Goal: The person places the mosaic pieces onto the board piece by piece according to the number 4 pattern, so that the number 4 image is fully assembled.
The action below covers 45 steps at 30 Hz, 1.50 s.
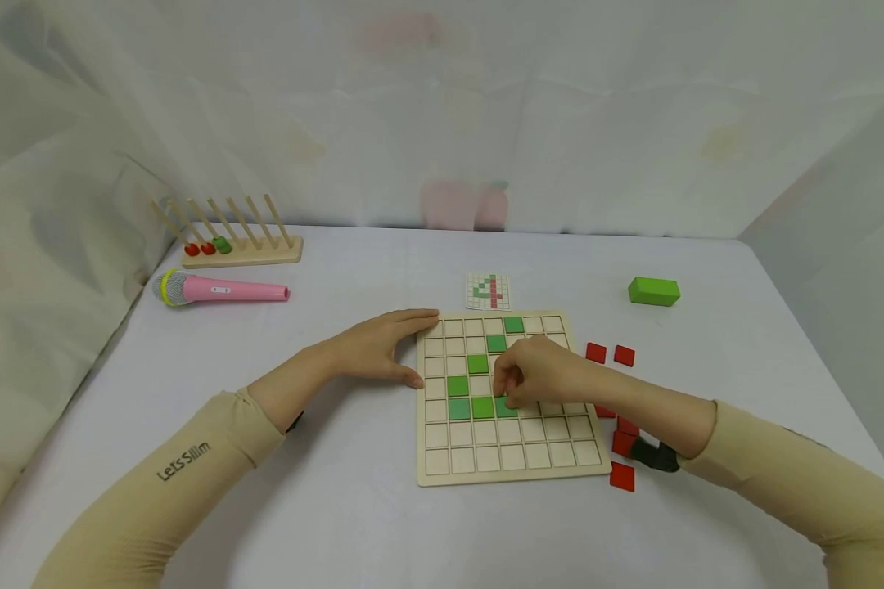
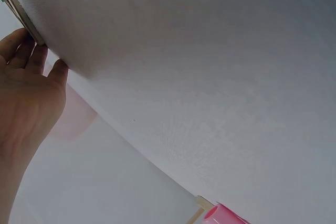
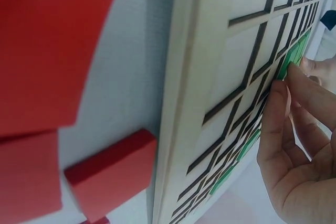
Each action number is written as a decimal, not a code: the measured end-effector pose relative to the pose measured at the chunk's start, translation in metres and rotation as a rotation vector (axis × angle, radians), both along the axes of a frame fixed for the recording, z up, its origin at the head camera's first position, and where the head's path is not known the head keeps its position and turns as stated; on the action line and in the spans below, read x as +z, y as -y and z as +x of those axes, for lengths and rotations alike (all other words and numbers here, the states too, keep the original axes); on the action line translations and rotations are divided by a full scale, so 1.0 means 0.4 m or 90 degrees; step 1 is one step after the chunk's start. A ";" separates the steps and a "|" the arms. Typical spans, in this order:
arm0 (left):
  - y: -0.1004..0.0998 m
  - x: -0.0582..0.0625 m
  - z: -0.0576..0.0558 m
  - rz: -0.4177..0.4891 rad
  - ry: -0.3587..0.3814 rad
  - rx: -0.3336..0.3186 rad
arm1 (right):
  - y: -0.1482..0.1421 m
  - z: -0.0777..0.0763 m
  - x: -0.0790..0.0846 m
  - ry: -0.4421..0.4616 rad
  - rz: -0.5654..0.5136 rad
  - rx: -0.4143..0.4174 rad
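A wooden grid board (image 1: 516, 476) lies flat, with several green square tiles (image 1: 482, 407) set in its cells as a diagonal and a short row. My right hand (image 1: 548, 372) is over the middle of the board, its thumb and fingertips pinching a green tile (image 1: 507, 406) at the right end of that row. In the right wrist view those fingertips (image 3: 290, 72) are right at the tile's edge. My left hand (image 1: 374, 343) has its fingers extended, fingertips resting at the board's upper left edge and thumb at its left side.
Several red tiles (image 1: 622, 476) lie to the board's right, partly under my right forearm. A small pattern card (image 1: 489, 292) is just behind the board. Further out are a green block (image 1: 654, 291), a pink toy microphone (image 1: 236, 290) and a peg rack (image 1: 243, 255) with red and green beads.
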State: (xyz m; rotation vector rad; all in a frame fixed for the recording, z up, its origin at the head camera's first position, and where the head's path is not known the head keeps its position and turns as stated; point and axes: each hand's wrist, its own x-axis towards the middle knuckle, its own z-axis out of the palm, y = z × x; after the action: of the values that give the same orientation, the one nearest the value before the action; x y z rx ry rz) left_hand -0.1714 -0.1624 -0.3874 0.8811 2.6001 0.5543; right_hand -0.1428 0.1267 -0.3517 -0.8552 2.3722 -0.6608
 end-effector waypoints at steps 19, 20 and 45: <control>0.002 -0.002 0.001 -0.002 0.000 0.001 | -0.092 -0.062 0.022 -0.075 0.000 -0.065; 0.002 -0.003 0.000 -0.002 0.000 0.001 | -0.101 -0.067 0.023 -0.076 0.002 -0.074; 0.002 0.000 0.001 -0.004 0.002 0.000 | -0.296 -0.149 -0.001 -0.003 0.005 -0.094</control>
State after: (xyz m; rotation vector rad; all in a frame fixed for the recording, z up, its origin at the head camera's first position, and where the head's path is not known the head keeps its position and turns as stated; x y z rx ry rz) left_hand -0.1711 -0.1630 -0.3875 0.8784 2.5980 0.5467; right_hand -0.2023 0.2453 -0.3519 -0.6840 2.4574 -0.7080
